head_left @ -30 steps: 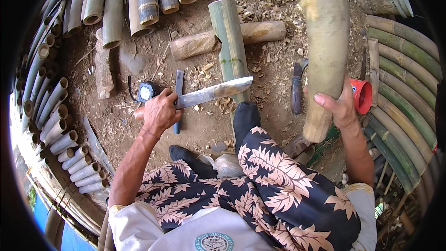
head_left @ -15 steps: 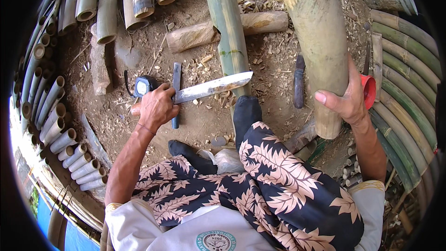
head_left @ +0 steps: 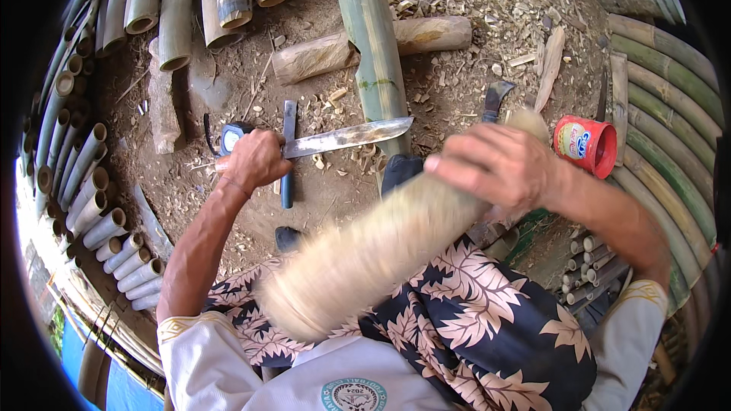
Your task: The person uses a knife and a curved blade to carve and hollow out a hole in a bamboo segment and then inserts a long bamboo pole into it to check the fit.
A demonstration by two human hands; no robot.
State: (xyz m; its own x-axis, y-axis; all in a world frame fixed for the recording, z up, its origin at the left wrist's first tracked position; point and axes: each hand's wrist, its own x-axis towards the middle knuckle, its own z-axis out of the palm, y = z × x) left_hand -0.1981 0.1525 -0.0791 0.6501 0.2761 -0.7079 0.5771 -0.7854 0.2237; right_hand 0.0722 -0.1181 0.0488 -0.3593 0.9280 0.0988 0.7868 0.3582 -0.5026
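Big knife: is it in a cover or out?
Out: the big knife shows bare metal from beside the left hand to its tip, with no cover over it.

The earth floor (head_left: 327, 202) carries a short log (head_left: 308, 58), with a green bamboo section (head_left: 375, 38) lying across it. Left of the bamboo section: a blue-handled flat tool (head_left: 287, 189), near; a tape measure (head_left: 231, 138), farther out; a wood slab (head_left: 164, 103), well apart. Right of it: a knife (head_left: 496, 95), partly hidden; a wood splinter (head_left: 550, 68); a red container (head_left: 579, 144), farthest out. Wood chips (head_left: 487, 0) lie on both sides.
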